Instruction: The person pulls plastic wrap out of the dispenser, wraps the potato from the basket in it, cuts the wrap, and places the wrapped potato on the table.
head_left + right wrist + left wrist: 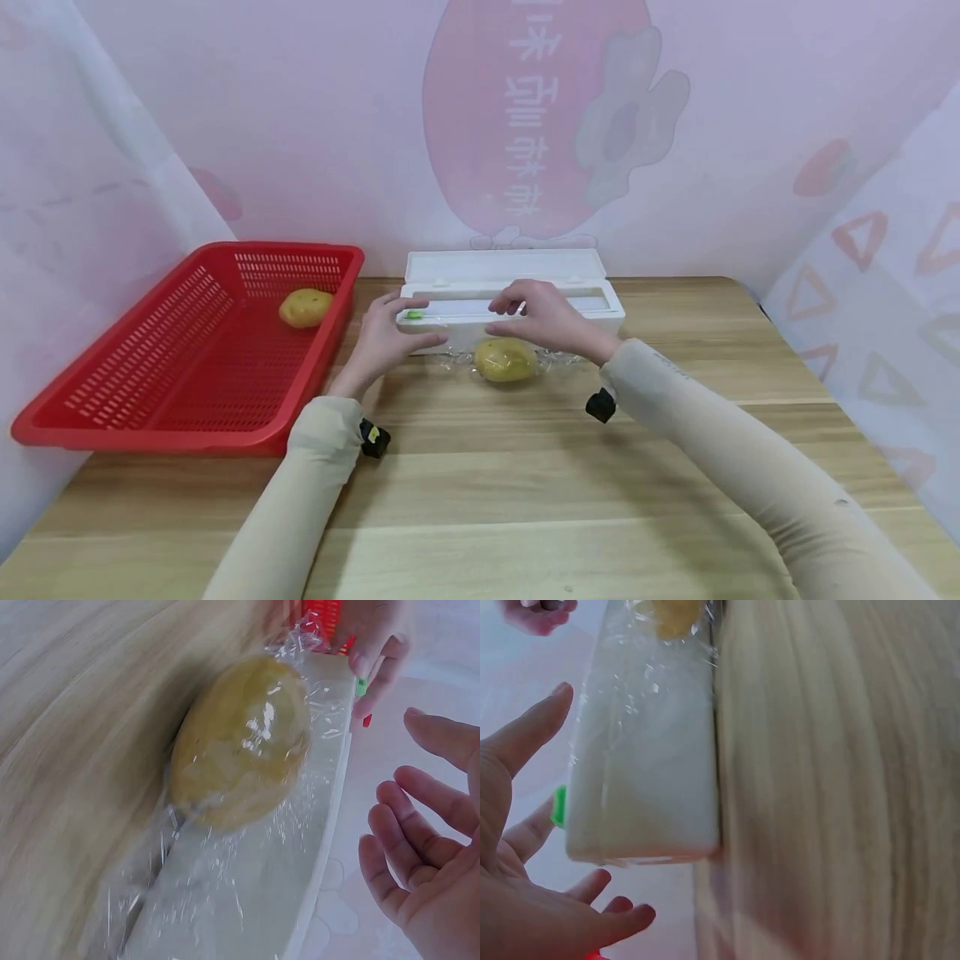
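Note:
A potato (pixel 506 360) lies under clear cling film (pixel 259 724) against the front of a white cling film dispenser (pixel 480 332) whose lid is raised. My left hand (pixel 380 337), fingers spread, is at the dispenser's left end near a small green cutter slider (pixel 559 807); nothing is in its grasp. Above the dispenser and potato hovers my right hand (pixel 546 317), its fingers loosely bent and holding nothing. In the right wrist view, that hand (pixel 431 832) is apart from the film. Loose film spreads to both sides of the potato.
On the left stands a red plastic basket (pixel 300 400) with slotted walls, holding another potato (pixel 306 307). The wooden table (pixel 480 517) meets a printed pale curtain (pixel 300 125) right behind the dispenser.

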Motion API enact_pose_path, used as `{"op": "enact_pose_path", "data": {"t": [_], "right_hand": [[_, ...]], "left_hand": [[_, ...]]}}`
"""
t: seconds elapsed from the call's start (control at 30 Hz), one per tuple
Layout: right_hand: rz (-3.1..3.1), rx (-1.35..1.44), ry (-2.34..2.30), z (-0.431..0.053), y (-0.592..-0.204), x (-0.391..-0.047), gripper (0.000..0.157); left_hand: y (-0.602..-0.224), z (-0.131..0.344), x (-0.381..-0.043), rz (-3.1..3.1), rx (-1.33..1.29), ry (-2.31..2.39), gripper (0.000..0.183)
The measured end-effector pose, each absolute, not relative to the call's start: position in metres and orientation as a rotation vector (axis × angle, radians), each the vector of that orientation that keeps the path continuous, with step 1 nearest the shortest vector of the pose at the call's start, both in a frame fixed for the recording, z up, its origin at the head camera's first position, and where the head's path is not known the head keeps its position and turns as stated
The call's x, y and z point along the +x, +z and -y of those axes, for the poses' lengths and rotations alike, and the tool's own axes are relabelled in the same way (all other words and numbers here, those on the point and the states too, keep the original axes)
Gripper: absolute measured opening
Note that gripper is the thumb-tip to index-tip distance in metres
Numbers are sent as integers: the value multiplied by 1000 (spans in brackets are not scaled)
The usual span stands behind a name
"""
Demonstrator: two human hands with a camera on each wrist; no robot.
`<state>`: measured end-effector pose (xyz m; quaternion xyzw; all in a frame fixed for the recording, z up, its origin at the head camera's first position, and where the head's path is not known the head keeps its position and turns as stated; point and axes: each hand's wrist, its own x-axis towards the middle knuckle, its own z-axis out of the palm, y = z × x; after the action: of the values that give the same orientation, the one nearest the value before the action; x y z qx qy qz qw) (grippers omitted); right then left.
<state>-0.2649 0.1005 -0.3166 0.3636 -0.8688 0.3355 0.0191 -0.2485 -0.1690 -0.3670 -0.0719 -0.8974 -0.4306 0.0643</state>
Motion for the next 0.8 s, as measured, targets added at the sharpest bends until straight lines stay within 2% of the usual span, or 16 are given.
{"op": "enact_pose_path", "data": {"t": [0.3,0.57,0.8], "right_hand": [[2741,990,1325,-82,-316,-273,28],[2685,872,1701,-59,-316,-278,24],[2651,880,1759,-39,-323,-280,21]], "left_hand": [[-373,179,-262,2676,-265,-1487,54],[-377,186,-267,2657,-261,-1546,52],[-382,195,-270,2671,-244,-1505,54]]}}
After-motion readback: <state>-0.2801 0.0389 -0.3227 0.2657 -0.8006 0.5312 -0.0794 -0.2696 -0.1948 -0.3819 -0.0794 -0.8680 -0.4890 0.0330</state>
